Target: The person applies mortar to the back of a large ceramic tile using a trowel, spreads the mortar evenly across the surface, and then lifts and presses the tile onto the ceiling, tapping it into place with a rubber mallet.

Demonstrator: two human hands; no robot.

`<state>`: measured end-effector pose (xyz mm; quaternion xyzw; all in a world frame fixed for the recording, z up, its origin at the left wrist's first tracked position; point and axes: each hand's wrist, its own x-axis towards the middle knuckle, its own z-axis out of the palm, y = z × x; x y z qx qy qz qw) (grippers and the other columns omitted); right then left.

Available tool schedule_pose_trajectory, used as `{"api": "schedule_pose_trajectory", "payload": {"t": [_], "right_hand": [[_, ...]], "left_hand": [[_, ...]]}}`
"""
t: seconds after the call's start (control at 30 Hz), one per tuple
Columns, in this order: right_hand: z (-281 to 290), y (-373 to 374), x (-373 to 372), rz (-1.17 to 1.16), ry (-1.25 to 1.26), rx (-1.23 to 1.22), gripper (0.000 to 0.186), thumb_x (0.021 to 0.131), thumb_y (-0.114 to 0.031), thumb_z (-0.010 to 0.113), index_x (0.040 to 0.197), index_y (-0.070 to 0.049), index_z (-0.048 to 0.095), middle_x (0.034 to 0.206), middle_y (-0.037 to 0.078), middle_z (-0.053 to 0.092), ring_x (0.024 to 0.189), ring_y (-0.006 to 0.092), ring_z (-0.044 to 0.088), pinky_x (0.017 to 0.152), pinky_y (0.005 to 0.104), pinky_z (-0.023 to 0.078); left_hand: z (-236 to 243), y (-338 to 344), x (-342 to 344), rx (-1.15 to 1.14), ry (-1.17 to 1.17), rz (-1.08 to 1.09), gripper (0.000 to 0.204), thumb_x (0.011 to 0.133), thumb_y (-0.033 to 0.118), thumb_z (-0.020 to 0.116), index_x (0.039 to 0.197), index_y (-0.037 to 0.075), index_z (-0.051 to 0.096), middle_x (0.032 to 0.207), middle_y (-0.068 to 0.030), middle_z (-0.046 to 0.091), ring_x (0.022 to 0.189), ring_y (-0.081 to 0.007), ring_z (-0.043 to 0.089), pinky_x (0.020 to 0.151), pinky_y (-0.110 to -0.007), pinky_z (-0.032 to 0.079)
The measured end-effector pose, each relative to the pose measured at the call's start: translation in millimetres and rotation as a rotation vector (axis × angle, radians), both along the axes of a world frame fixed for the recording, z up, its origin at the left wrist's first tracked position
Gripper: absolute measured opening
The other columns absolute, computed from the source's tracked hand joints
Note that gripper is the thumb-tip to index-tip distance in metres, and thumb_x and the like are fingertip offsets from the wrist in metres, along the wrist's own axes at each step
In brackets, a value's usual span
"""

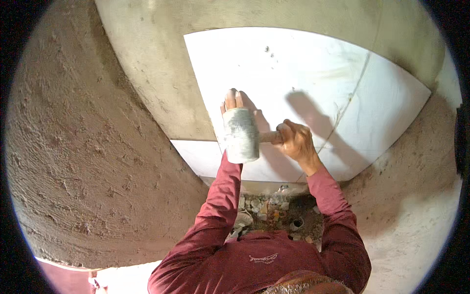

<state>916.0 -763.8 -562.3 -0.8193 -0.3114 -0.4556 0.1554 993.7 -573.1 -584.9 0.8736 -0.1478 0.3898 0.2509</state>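
My right hand (297, 140) is wrapped round the short wooden handle of a mallet, whose thick grey-white cylindrical head (241, 136) hangs in front of my left wrist. Above that head show the fingers of my left hand (232, 100), stretched out and pointing away from me against a large white tile (274, 68). The mallet head hides the palm. A second white tile (391, 100) adjoins on the right along a slanting joint. More white tile (196, 154) runs below on the left. Shadows of the mallet and my hands fall on the tiles.
Bare grey-beige plaster (156, 59) borders the tiles on the far side and left. Rough plastered walls stand close on the left (83, 157) and right (391, 181). Rubble (267, 206) and a pipe opening (296, 224) lie at the foot of the tiling.
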Motion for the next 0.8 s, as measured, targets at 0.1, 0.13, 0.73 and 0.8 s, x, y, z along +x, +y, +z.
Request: {"api": "schedule_pose_trajectory", "payload": {"t": [0.1,0.13,0.73,0.8], "right_hand": [[21.4,-2.1,33.6,-0.162,0.165,0.077,0.031,0.086,-0.028,0.076,0.087,-0.007,0.054,0.069,0.014,0.062,0.055,0.0337,0.064,0.046,0.0431,0.051],[28.6,-5.4,38.4,-0.402,0.237,0.075,0.032,0.089,-0.027,0.073,0.083,-0.005,0.05,0.068,0.016,0.062,0.058,0.0374,0.063,0.048,0.0455,0.05],[-138.0,-6.7,-47.3,-0.517,0.678,0.163,0.04,0.094,-0.026,0.068,0.117,0.002,0.052,0.088,0.023,0.069,0.079,0.0408,0.069,0.067,0.0439,0.054],[-142.2,-7.7,-53.4,-0.501,0.759,0.072,0.038,0.093,-0.026,0.069,0.115,0.001,0.052,0.088,0.022,0.069,0.079,0.0407,0.069,0.067,0.0443,0.054]], "left_hand": [[-8.6,15.1,25.2,0.183,-0.115,0.016,0.085,0.086,0.033,0.071,0.153,0.0,0.029,0.159,-0.0247,0.025,0.147,-0.0408,0.027,0.12,-0.054,0.02],[-7.6,9.6,21.0,0.031,-0.215,-0.07,0.085,0.086,0.028,0.071,0.154,0.001,0.027,0.16,-0.0243,0.022,0.147,-0.0407,0.027,0.119,-0.055,0.02],[-195.3,9.3,-9.1,-0.321,0.138,-0.078,0.079,0.089,0.02,0.064,0.15,-0.008,0.022,0.154,-0.0358,0.022,0.146,-0.0482,0.022,0.12,-0.057,0.02],[-227.6,-3.6,-24.4,-0.424,0.221,-0.057,0.08,0.089,0.019,0.064,0.15,-0.009,0.021,0.153,-0.0375,0.021,0.146,-0.0494,0.022,0.12,-0.057,0.019]]}}
